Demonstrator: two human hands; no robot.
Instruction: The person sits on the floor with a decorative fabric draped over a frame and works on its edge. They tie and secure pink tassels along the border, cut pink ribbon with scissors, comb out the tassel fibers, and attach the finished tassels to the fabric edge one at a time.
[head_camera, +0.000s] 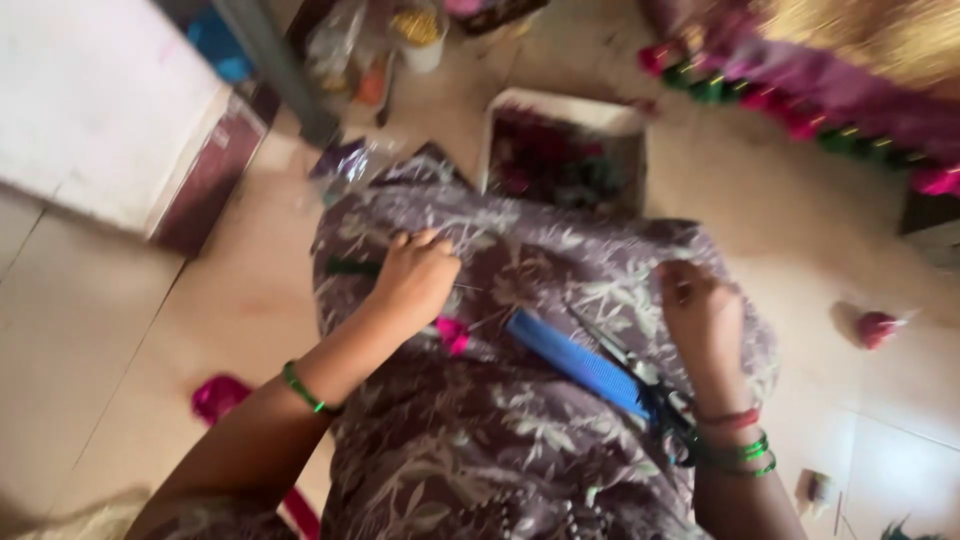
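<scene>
Left hand (415, 275) closed, pinching thin green stick (350, 267) on lap cloth (500, 440). Right hand (700, 315) curled, grip unclear. Blue comb (575, 362) and scissors (650, 385) parked between hands, in reach.

I count two hands, my left hand (415, 275) and my right hand (700, 315). I see one blue comb (575, 362) and one pair of scissors (640, 385) on the purple flowered cloth (500, 450). There is one white box (565, 150) near the cloth's far edge. I count one green bangle (303, 388) on the left wrist. The bangles (738, 445) on the right wrist are too blurry to count.
</scene>
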